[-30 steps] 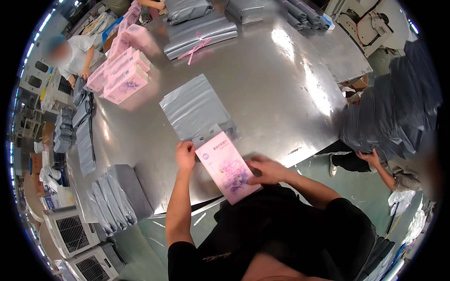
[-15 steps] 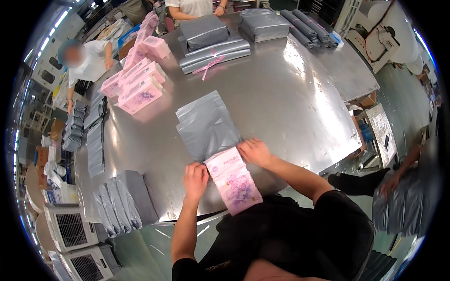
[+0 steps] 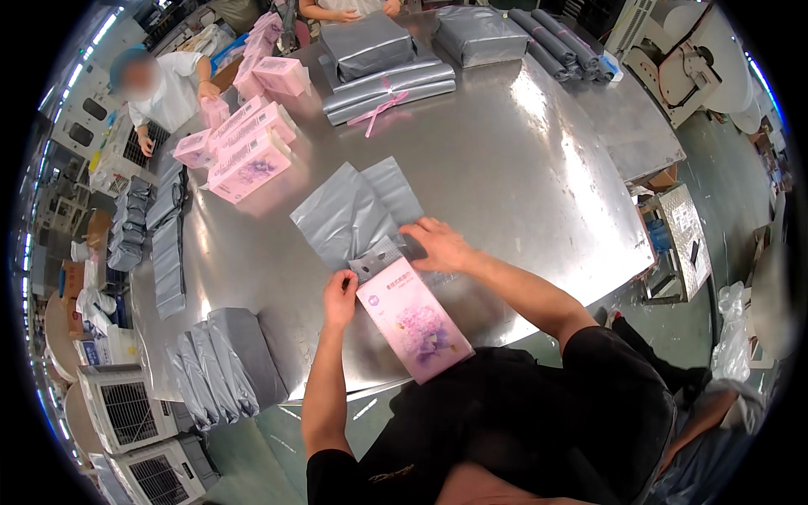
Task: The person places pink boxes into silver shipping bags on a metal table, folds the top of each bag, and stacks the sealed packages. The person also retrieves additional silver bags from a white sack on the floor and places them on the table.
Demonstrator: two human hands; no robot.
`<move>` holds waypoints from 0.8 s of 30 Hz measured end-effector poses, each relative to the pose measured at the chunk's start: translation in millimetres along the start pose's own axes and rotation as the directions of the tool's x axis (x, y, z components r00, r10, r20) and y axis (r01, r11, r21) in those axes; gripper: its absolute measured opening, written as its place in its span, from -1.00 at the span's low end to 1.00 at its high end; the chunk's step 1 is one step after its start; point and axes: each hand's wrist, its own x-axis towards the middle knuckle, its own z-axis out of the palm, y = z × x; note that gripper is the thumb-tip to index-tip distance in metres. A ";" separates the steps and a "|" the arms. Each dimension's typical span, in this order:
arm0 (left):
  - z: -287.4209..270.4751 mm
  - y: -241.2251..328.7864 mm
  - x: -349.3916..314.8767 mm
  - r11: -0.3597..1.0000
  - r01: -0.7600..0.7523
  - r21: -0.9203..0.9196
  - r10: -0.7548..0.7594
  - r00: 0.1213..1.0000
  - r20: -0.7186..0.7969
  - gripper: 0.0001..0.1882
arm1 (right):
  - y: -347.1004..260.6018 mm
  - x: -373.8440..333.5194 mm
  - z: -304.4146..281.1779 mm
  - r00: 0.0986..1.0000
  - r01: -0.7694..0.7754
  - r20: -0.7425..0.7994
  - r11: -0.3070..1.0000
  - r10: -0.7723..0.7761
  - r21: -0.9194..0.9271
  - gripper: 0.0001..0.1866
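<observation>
A pink tissue pack (image 3: 417,320) with a printed flower lies slanted at the table's front edge, its lower end against my black shirt. At its far end is a grey strip (image 3: 375,259) with small dark marks. Curled closed, my left hand (image 3: 340,296) is at the pack's upper left corner; what its fingers pinch is hidden. My right hand (image 3: 439,245) rests to the right of the strip, fingers stretched out and touching the near edge of the flat grey plastic bags (image 3: 345,215). Two of these bags fan out beyond the pack.
Pink packs (image 3: 251,164) are piled at the far left, beside a co-worker's hand (image 3: 208,89). Folded grey bags (image 3: 231,370) stand at the near left corner. A grey parcel (image 3: 368,50) and tied bags (image 3: 391,91) are on the metal table's (image 3: 522,185) far side.
The pack's far end now lies flatter, showing the grey strip. The upper grey bag has swung left, fanning the two apart. My right hand has moved up and left and opened out.
</observation>
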 end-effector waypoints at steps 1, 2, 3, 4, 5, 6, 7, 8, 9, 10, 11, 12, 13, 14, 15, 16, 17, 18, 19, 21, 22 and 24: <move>-1.4 -0.7 3.6 1.000 -0.028 -0.001 0.028 0.999 0.016 -0.89 | 4.0 2.9 3.0 1.000 0.018 -0.006 0.999 -0.018 -0.036 -0.42; -2.3 -1.2 6.3 0.998 -0.055 -0.003 0.055 0.998 0.031 -0.89 | 9.7 7.1 6.9 0.999 0.037 -0.011 0.997 -0.038 -0.072 -0.47; -2.9 -1.6 7.8 0.997 -0.074 0.007 0.073 0.996 0.046 -0.89 | 14.8 11.1 9.5 0.998 0.055 -0.016 0.993 -0.057 -0.109 -0.51; -5.1 2.0 7.6 0.996 -0.086 0.019 0.085 0.995 0.058 -0.90 | 13.1 17.1 7.9 0.998 0.062 0.027 0.986 -0.058 -0.158 -0.57; -6.2 5.2 6.2 0.995 -0.099 0.030 0.097 0.993 0.073 -0.90 | 6.7 22.7 2.9 0.996 0.069 0.069 0.976 -0.056 -0.205 -0.63; -6.6 8.6 6.6 0.993 -0.113 0.020 0.111 0.991 0.071 -0.90 | 2.9 27.5 1.4 0.992 0.078 0.111 0.964 -0.051 -0.252 -0.69; -7.3 13.3 6.9 0.992 -0.128 0.012 0.127 0.989 0.076 -0.90 | 5.7 29.1 8.5 0.993 0.105 0.089 0.947 -0.082 -0.305 -0.74; -6.5 15.9 8.5 0.989 -0.148 -0.001 0.148 0.986 0.079 -0.90 | 11.9 32.1 17.4 0.991 0.129 0.066 0.923 -0.113 -0.363 -0.79; -6.4 18.6 8.3 0.992 -0.124 0.000 0.124 0.989 0.076 -0.90 | 18.4 32.1 25.1 0.988 0.150 0.045 0.895 -0.145 -0.421 -0.83; -7.8 17.7 5.7 0.996 -0.094 0.003 0.094 0.994 0.063 -0.90 | 20.6 28.9 29.6 0.986 0.152 -0.004 0.902 -0.168 -0.403 -0.84; -9.7 19.0 4.1 0.998 -0.065 0.006 0.065 0.996 0.053 -0.90 | 22.0 19.7 33.0 0.981 0.150 -0.055 0.910 -0.185 -0.386 -0.85; -10.8 20.7 1.3 0.991 -0.124 0.046 0.124 0.992 0.003 -0.90 | 22.9 9.3 36.3 0.974 0.149 -0.107 0.918 -0.201 -0.368 -0.86; -10.9 29.0 -2.5 0.980 -0.180 0.087 0.184 0.982 -0.042 -0.91 | 22.2 -2.3 38.0 0.964 0.143 -0.166 0.928 -0.209 -0.343 -0.85; -10.0 36.7 -8.1 0.964 -0.232 0.128 0.243 0.966 -0.087 -0.91 | 20.3 -16.5 39.2 0.951 0.139 -0.222 0.938 -0.216 -0.319 -0.85; -10.5 43.5 -16.0 0.938 -0.290 0.193 0.304 0.951 -0.050 -0.91 | 18.1 -30.0 40.6 0.935 0.135 -0.277 0.946 -0.220 -0.294 -0.85; -11.2 50.7 -27.6 0.903 -0.347 0.253 0.361 0.933 -0.010 -0.90 | 17.0 -44.6 43.4 0.932 0.152 -0.278 0.946 -0.234 -0.285 -0.83; -10.5 53.9 -39.2 0.859 -0.406 0.312 0.416 0.908 0.036 -0.89 | 16.4 -57.5 48.1 0.927 0.169 -0.282 0.947 -0.247 -0.275 -0.81; -6.6 52.6 -53.7 0.875 -0.377 0.303 0.377 0.924 0.060 -0.87 | 17.3 -66.9 52.7 0.922 0.184 -0.287 0.946 -0.260 -0.265 -0.80; -5.6 49.1 -60.3 0.865 -0.393 0.313 0.396 0.917 0.059 -0.84 | 16.7 -71.8 55.2 0.932 0.178 -0.270 0.953 -0.244 -0.246 -0.79; -2.4 41.0 -68.1 0.843 -0.424 0.332 0.431 0.901 0.057 -0.78 | 16.2 -79.6 60.6 0.949 0.165 -0.233 0.964 -0.212 -0.207 -0.77; -0.1 41.2 -66.0 0.871 -0.400 0.284 0.412 0.911 0.021 -0.77 | 16.1 -77.5 60.5 0.949 0.158 -0.235 0.961 -0.212 -0.228 -0.76; 5.4 41.5 -62.2 0.918 -0.351 0.182 0.365 0.930 -0.046 -0.74 | 15.3 -71.8 61.2 0.948 0.145 -0.238 0.952 -0.211 -0.269 -0.76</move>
